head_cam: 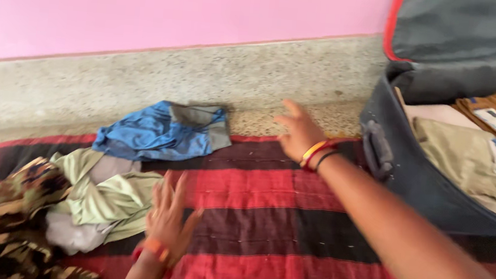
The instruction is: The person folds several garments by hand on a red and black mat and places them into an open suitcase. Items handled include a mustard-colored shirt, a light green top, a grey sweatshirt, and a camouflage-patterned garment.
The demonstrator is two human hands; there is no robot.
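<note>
A red-and-black checked blanket [265, 219] covers the floor below a pink wall [152, 5] and its speckled stone skirting [176, 76]; the blanket's near edge runs out of the frame. At right stands an open grey suitcase [417, 184], cut off by the frame's edge, with its red-trimmed lid [467, 27] raised. Folded clothes [468, 153] in tan, olive and blue lie inside, though how deep the stack goes cannot be seen. A camouflage garment [7, 220] lies crumpled at lower left, partly cropped. Beside it sits a pale green garment [111, 199], with a grey piece half buried under it. A blue garment [159, 132] lies bunched at the blanket's far edge. The right hand [299, 132], wearing red, yellow and black bangles, reaches out over the far edge of the blanket, fingers spread and holding nothing; motion blur softens its outline. The left hand [169, 219], fingers open and splayed, rests beside the pale green garment, and blur hides whether they touch.
</note>
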